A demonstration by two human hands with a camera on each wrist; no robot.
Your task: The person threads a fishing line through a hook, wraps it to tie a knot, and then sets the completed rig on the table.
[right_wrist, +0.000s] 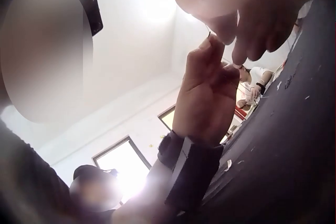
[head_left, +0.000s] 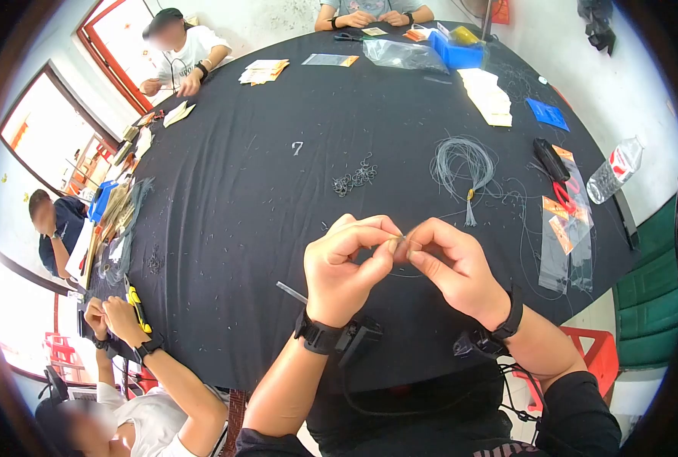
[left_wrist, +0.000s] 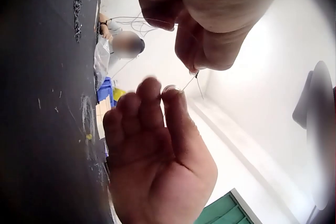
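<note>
Starting with the head view: pinching a thin line (head_left: 402, 239) between left grip (head_left: 348, 266) and right grip (head_left: 457, 266), thumb against forefinger on both, just above the near side of the dark counter (head_left: 225, 228). Can read one pale "7" (head_left: 297, 148) on the cloth, left of a heap of small dark pieces (head_left: 354, 175). Can also spot a red and white label on the clear bottle (head_left: 615, 169) over at the right edge, way too small to read, and no telling how full. Got a blue box (head_left: 459, 53) at the far right with something yellow (head_left: 465, 35) in it, next to a clear plastic bag (head_left: 404, 55), contents unclear. Also at the right: clear sleeves with orange printing (head_left: 556, 236), lettering unreadable, right by a red-handled tool (head_left: 561, 196) and a black case (head_left: 550, 159). Loose coil of line (head_left: 465, 169) with a yellow tie, farther out than the grips.

Left wrist view: looking up at the left grip, clenched on the line, with a tiny dark bit (left_wrist: 196, 75) right at the fingertips. Can follow the line down to the right thumb, held beside the forefinger.

Right wrist view: mostly backlit and blurry. Can make out both grips close together, left wrist strapped with a black device (right_wrist: 193, 174). Can't tell much about the right fingertips from here.
</note>
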